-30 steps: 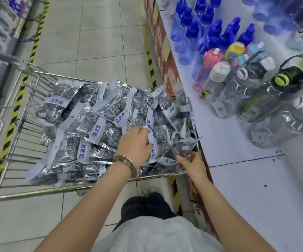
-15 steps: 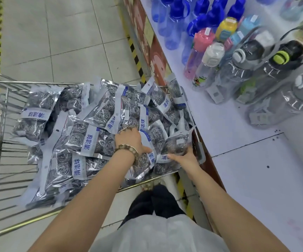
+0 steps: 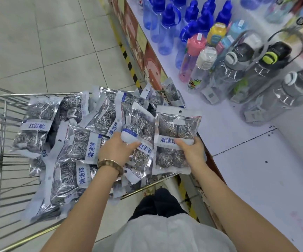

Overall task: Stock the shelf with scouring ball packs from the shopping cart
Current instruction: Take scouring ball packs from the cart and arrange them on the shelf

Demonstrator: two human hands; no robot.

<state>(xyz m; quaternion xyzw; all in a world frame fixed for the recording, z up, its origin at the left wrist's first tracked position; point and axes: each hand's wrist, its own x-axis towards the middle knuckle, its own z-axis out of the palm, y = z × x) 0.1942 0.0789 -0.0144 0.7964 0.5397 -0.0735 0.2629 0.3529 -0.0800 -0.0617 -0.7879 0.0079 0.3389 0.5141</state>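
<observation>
The wire shopping cart [image 3: 1, 135] is heaped with several clear packs of steel scouring balls, each with a white and blue label. My right hand [image 3: 190, 151] grips one scouring ball pack [image 3: 176, 128] by its label band and holds it upright over the cart's right end, beside the white shelf [image 3: 247, 171]. My left hand [image 3: 118, 151], with a beaded bracelet at the wrist, grips a second pack [image 3: 138, 128] just left of it, thumb across the label. Both packs are raised above the heap.
Blue, pink and grey water bottles [image 3: 229, 70] crowd the far part of the shelf. The shelf's near part is bare white board. A tiled aisle floor [image 3: 56, 42] with yellow-black edge tape runs beyond the cart. My legs stand between cart and shelf.
Both hands have closed on packs and lifted them out of the heap. The right-hand pack has risen upright toward the shelf edge. The view has shifted left to right.
</observation>
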